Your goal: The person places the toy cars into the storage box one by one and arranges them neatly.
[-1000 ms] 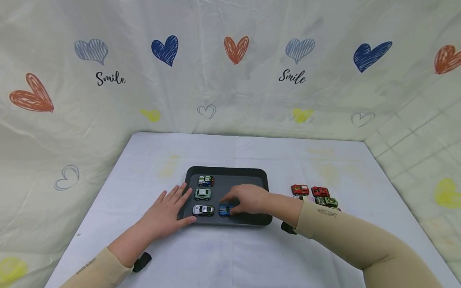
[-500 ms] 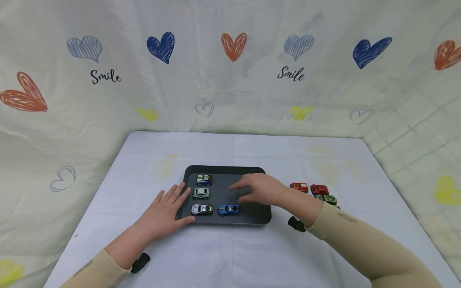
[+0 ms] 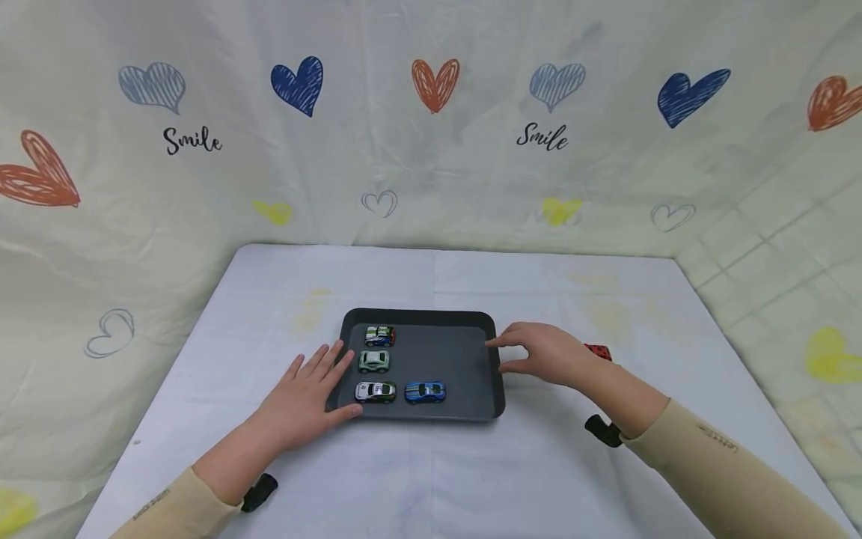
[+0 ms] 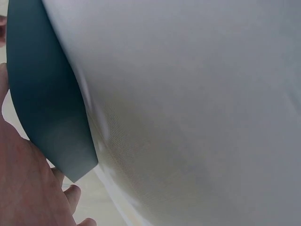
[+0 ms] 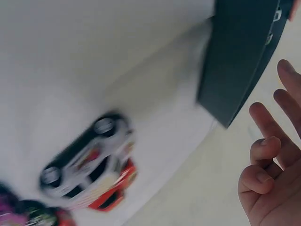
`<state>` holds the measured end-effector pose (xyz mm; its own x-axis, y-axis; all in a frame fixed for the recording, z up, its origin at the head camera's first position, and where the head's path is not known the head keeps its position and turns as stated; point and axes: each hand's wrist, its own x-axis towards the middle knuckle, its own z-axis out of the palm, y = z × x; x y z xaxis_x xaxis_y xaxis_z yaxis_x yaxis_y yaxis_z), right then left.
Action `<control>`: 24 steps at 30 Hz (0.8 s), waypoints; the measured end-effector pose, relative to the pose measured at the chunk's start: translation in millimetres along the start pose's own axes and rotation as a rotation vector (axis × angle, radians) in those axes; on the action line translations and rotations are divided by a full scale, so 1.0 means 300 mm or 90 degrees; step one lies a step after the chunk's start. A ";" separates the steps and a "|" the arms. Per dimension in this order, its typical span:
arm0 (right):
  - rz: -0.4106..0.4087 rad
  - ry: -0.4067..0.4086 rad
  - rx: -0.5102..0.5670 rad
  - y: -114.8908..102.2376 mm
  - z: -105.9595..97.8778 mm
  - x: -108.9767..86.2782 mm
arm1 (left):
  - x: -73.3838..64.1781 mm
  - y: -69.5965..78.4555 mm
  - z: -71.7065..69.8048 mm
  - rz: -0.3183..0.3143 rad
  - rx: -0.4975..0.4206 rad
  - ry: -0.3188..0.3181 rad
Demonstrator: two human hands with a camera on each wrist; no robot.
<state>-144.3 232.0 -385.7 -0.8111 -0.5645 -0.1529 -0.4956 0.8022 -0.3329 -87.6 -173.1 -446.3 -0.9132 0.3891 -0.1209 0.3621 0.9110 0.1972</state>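
My left hand rests with spread, straight fingers at the left rim of a dark grey tray; the left wrist view shows it against the tray's outer wall. Inside the tray, a multicoloured toy car, a pale green toy car and a white-and-black toy car line up along the left side. A blue toy car stands right of the white-and-black one. At the tray's right rim hovers my right hand, holding nothing, thumb and fingers apart.
A red toy car shows partly behind the right forearm. In the right wrist view a white toy car lies on the white cloth beside the tray, with more cars at the lower left corner. A patterned curtain hangs behind the table.
My right hand has let go of the blue car, lifted off it and moved right to the tray's right rim, covering most of the cars there. The left hand has stayed in place.
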 end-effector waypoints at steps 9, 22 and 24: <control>0.048 -0.004 0.031 0.140 -0.011 -0.141 | -0.008 0.003 -0.002 -0.001 0.000 0.001; 0.126 -0.014 0.029 0.236 -0.030 -0.218 | -0.010 0.006 -0.017 -0.002 -0.012 0.000; 0.128 -0.015 0.025 0.242 -0.027 -0.218 | -0.010 0.007 -0.017 -0.002 -0.013 -0.001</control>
<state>-129.8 328.8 -392.3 -0.8851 -0.3978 -0.2414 -0.3108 0.8916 -0.3294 -85.2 -173.2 -440.7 -0.9139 0.3868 -0.1231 0.3555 0.9091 0.2173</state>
